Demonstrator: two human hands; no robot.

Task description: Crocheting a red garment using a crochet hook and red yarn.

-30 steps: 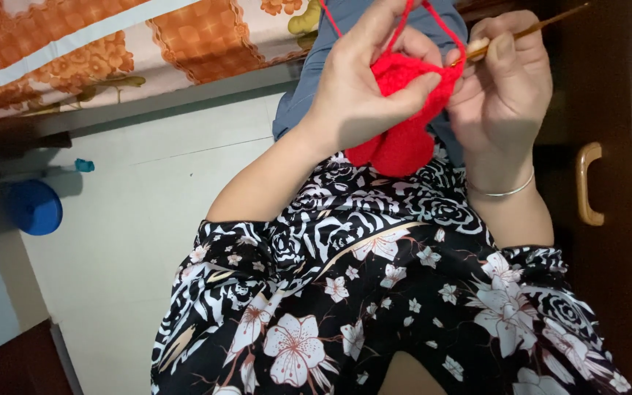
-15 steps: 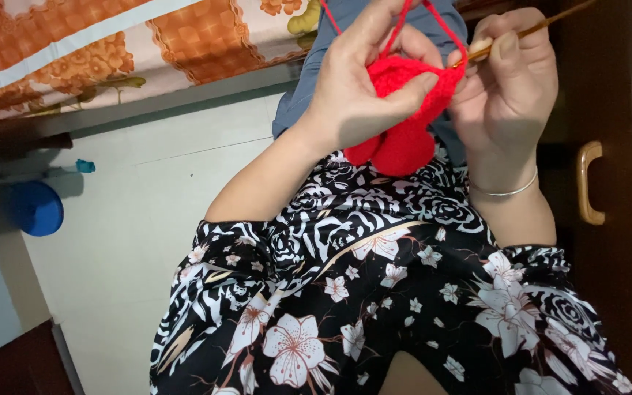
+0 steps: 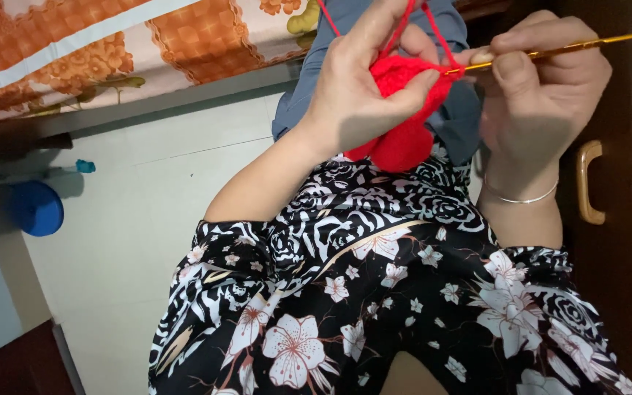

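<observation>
Filling most of the lower view is a black and white flowered dress over the person's lap, and behind it lies a pale tiled floor. Above the floor runs the edge of a bed with an orange patterned sheet, and at the right stands a dark wooden cabinet door with a curved handle. A round blue object rests on the floor under the bed, at the far left.

Both hands are raised in front of the chest. The left hand is closed around a red crochet piece, thumb in front and the other fingers behind, and red yarn goes up from it out of the picture. The right hand pinches a thin golden crochet hook between thumb and forefinger; its tip touches the top edge of the red piece. A thin silver bracelet sits on the right wrist.

I judge that the hook tip could slip out of its loop if the yarn strand goes slack, and a stitch could then open. A too tight pull by the left hand could also make the loop too small for the hook to pass.
</observation>
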